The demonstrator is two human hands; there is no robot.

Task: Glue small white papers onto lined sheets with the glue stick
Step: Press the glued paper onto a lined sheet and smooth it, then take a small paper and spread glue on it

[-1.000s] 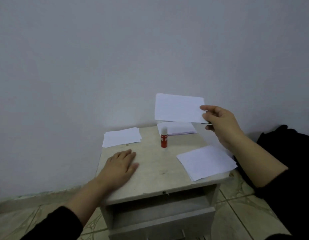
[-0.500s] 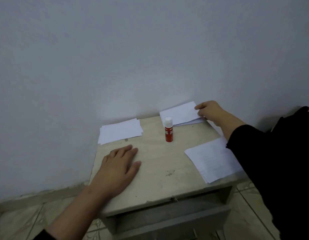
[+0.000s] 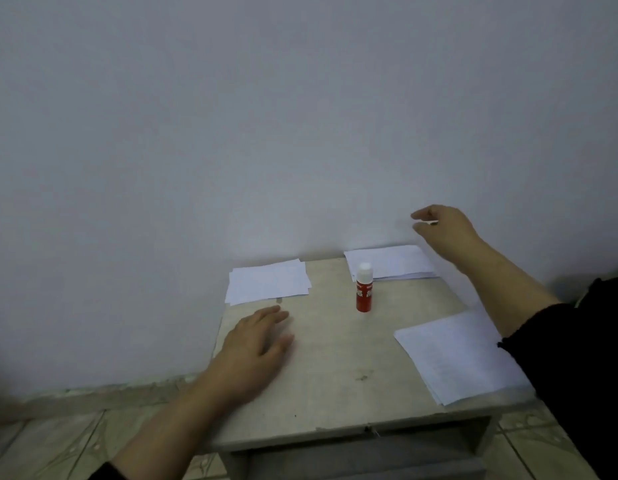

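A red glue stick (image 3: 364, 287) with a white cap stands upright near the middle back of a small pale table (image 3: 338, 358). Behind it lies a stack of white papers (image 3: 396, 262) at the back right. Another stack of small white papers (image 3: 267, 280) lies at the back left. Lined sheets (image 3: 454, 355) lie at the front right edge. My left hand (image 3: 254, 348) rests flat on the tabletop, fingers straight. My right hand (image 3: 442, 228) hovers above the back right stack with loosely curled fingers, holding nothing.
A plain grey wall (image 3: 300, 116) rises right behind the table. An open drawer slot (image 3: 363, 452) shows under the tabletop. Tiled floor (image 3: 51, 445) lies to the left, dark fabric (image 3: 609, 296) to the right.
My right hand laid the sheet it held onto the back right stack, let go and lifted away. My left hand stayed flat on the table.
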